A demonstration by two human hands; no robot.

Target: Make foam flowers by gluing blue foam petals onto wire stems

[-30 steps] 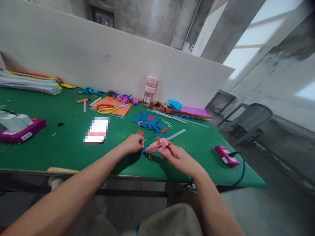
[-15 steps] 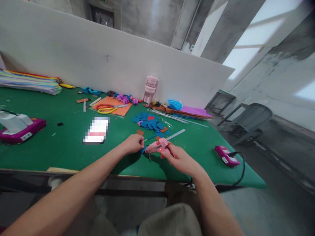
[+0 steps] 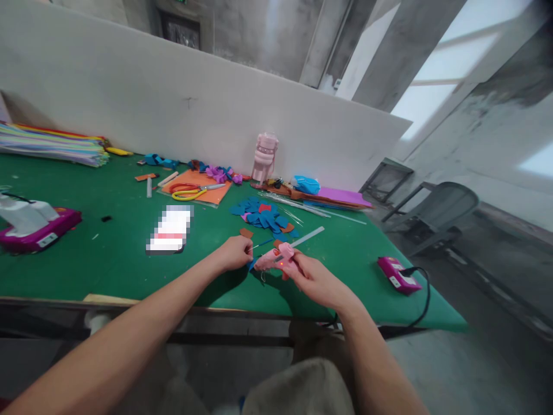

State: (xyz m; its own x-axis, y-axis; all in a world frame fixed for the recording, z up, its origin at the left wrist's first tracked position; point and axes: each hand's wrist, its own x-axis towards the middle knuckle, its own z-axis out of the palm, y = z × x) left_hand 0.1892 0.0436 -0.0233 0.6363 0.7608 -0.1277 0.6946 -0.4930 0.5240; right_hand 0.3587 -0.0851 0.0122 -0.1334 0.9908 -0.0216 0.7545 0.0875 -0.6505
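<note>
My right hand (image 3: 313, 278) is closed around a pink glue gun (image 3: 273, 259) with a small red light lit. A pale glue stick (image 3: 309, 237) sticks out of its back end. The gun's nozzle points left at a small blue felt piece (image 3: 252, 264) pinched in my left hand (image 3: 237, 252). A thin wire with a blue end (image 3: 264, 242) runs out from my left fingers; whether they grip it I cannot tell. Just beyond lies a pile of blue cut petals (image 3: 264, 214) with a few brown, red and pink ones. An orange-brown piece (image 3: 246, 233) rests near my left hand.
Scissors (image 3: 194, 190) lie on an orange sheet (image 3: 211, 197). A phone (image 3: 170, 229) lies to the left. Magenta power strips (image 3: 400, 275) sit at both sides. A pink bottle (image 3: 264, 157) stands by the white board (image 3: 207, 109). Pipe cleaners (image 3: 52, 144) are stacked far left.
Hardly anything differs. The glue gun and its glue stick have shifted very slightly to the left, while both hands keep their places.
</note>
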